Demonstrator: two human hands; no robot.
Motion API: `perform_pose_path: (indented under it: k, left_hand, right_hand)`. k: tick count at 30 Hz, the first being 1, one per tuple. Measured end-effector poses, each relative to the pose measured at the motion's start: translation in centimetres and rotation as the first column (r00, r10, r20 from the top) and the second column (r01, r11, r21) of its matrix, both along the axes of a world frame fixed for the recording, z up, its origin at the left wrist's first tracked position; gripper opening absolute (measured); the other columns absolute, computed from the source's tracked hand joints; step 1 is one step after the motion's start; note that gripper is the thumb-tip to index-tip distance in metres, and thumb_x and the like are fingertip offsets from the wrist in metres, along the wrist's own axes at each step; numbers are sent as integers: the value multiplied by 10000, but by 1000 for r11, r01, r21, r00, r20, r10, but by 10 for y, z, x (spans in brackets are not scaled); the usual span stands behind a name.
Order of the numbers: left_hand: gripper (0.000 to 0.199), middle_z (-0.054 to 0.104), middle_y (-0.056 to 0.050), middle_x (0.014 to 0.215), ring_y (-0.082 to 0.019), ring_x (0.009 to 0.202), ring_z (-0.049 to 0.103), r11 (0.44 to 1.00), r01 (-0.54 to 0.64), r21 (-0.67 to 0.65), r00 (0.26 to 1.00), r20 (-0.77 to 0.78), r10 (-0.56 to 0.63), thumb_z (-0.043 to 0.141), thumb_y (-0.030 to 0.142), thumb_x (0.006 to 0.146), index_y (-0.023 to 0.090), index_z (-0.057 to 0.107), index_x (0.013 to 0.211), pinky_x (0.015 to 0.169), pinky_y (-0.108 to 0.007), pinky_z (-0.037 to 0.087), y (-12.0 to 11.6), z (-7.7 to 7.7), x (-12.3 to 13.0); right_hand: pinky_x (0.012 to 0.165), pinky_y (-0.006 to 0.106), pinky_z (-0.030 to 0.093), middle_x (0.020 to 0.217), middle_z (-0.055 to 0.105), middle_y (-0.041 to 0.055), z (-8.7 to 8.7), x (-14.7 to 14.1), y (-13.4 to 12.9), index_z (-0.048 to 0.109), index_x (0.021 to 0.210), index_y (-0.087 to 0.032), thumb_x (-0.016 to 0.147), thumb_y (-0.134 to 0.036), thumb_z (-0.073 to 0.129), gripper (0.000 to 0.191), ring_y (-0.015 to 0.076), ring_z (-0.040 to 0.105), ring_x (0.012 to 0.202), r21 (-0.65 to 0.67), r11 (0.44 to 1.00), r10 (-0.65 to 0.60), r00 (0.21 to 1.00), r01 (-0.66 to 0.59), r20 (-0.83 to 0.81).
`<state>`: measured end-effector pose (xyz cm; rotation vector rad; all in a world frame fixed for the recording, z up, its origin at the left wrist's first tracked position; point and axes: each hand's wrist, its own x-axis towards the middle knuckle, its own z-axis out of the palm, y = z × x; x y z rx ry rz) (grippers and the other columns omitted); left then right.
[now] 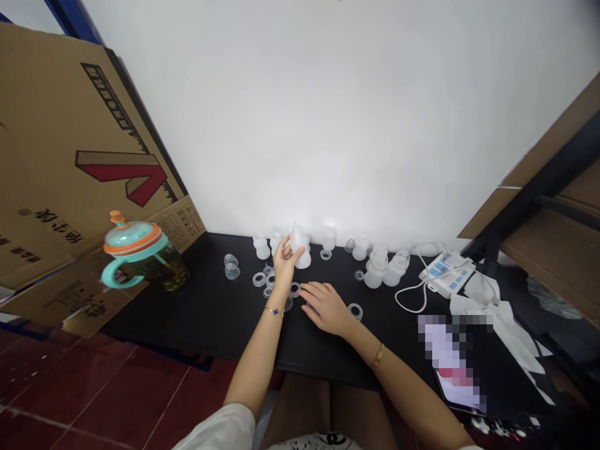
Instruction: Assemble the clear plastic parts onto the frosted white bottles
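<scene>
My left hand (284, 262) is closed around a translucent white baby bottle (298, 240) with a pointed teat on top, held above the table near the wall. My right hand (328, 306) is lower and to the right, palm down, fingers stretched out. Its fingertips are right beside a clear ring (295, 289); I cannot tell whether they touch it. More rings and small clear parts (259, 279) lie left of my left wrist. Behind my hands stand several small bottles, one (261, 247) to the left and another (329, 237) to the right.
Two clear domed caps (232, 270) lie at left, near a teal-handled jug (145, 256) and a large carton (56, 144). Capped bottles (375, 269), a loose ring (355, 311), a white power strip (447, 274) with cables and a phone (452, 365) are on the right.
</scene>
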<state>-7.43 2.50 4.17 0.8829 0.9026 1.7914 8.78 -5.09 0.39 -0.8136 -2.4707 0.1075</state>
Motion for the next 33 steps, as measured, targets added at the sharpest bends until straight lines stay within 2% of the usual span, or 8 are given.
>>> perform_pose_path:
  k: [5, 8, 12, 18, 23, 29, 31, 33]
  left_hand:
    - [769, 757, -131, 1171, -287, 1121, 710, 1000, -18, -21, 999, 35, 19, 903, 305, 661, 181, 581, 1348, 1005, -399, 532, -1, 2, -4]
    - [768, 755, -132, 1176, -284, 1124, 707, 1000, -3, -27, 999, 40, 4, 901, 303, 662, 178, 578, 1347, 997, -386, 529, -2, 3, -3]
    - [776, 756, -127, 1169, -277, 1113, 706, 999, 24, -33, 999, 47, -22, 900, 320, 662, 182, 569, 1351, 986, -375, 523, -2, 3, -2]
    - [770, 767, -122, 1100, -283, 1075, 713, 998, 47, -49, 998, 35, -45, 905, 321, 643, 173, 586, 1328, 962, -377, 524, -4, 4, 2]
    - [754, 763, -115, 1090, -290, 1068, 708, 994, 83, -70, 996, 46, -80, 906, 324, 643, 185, 603, 1319, 931, -380, 534, -5, 2, 9]
    - [718, 777, -113, 1036, -279, 997, 727, 985, 131, -112, 989, 83, -122, 908, 331, 650, 173, 612, 1285, 901, -385, 549, -5, -8, 24]
    - [726, 778, -118, 1047, -278, 990, 732, 981, 152, -121, 986, 90, -141, 913, 319, 643, 169, 608, 1285, 899, -383, 552, -6, -10, 28]
    - [736, 778, -120, 1050, -276, 978, 733, 977, 171, -124, 983, 91, -160, 921, 311, 632, 168, 606, 1282, 879, -375, 553, -8, -13, 33]
  right_hand:
    - [1147, 497, 336, 1557, 499, 98, -12, -19, -8, 501, 1480, -254, 1046, -285, 471, 436, 274, 405, 1460, 78, 990, 98, 975, -115, 198]
    - [1162, 495, 322, 1532, 524, 119, -16, -23, -7, 535, 1437, -219, 1045, -295, 484, 403, 268, 417, 1452, 93, 987, 111, 974, -132, 198]
    - [1117, 455, 370, 1420, 617, 117, -15, -21, -4, 604, 1333, -223, 1031, -263, 504, 320, 265, 513, 1359, 102, 990, 78, 987, -93, 143]
    - [1076, 485, 402, 1462, 569, 134, -15, -21, -3, 557, 1379, -234, 996, -287, 584, 388, 311, 514, 1347, 95, 994, 43, 991, -55, 123]
    - [953, 417, 473, 1284, 665, 111, -16, -15, 3, 636, 1188, -241, 980, -221, 593, 213, 271, 623, 1156, -16, 999, -30, 1000, 30, 4]
    - [880, 361, 481, 1118, 691, 54, -14, 12, 21, 636, 1022, -242, 919, -134, 613, 151, 225, 662, 1019, -191, 975, -143, 982, 117, -127]
    - [869, 365, 486, 1106, 691, 44, -14, 22, 29, 635, 1033, -246, 900, -144, 615, 169, 224, 665, 976, -251, 951, -226, 961, 182, -159]
    - [888, 378, 496, 1139, 691, 49, -16, 31, 38, 636, 1101, -250, 878, -161, 613, 241, 238, 662, 1022, -302, 926, -296, 931, 226, -212]
